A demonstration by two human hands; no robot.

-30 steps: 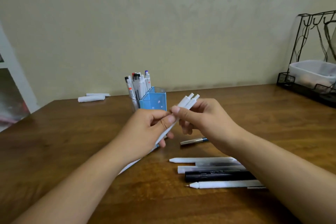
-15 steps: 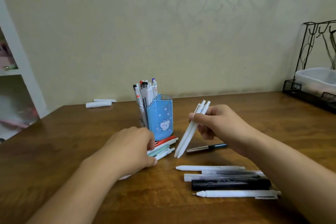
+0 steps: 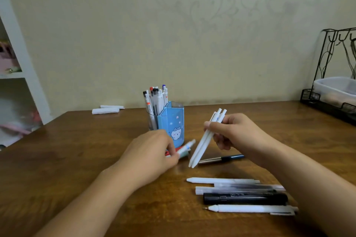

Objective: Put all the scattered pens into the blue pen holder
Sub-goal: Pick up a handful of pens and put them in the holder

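Two white pens in my right hand, more still loose on the surface.

My right hand (image 3: 237, 132) pinches two white pens (image 3: 204, 140), tips down, just right of the blue pen holder (image 3: 174, 121). My left hand (image 3: 152, 154) is curled over the small pens (image 3: 185, 149) at the holder's base; its grip is hidden, so I cannot tell what it holds. Reaching so close, it could knock the holder over. Half a second ago the left hand sat slightly lower. A row of pens (image 3: 242, 194) lies nearer me.
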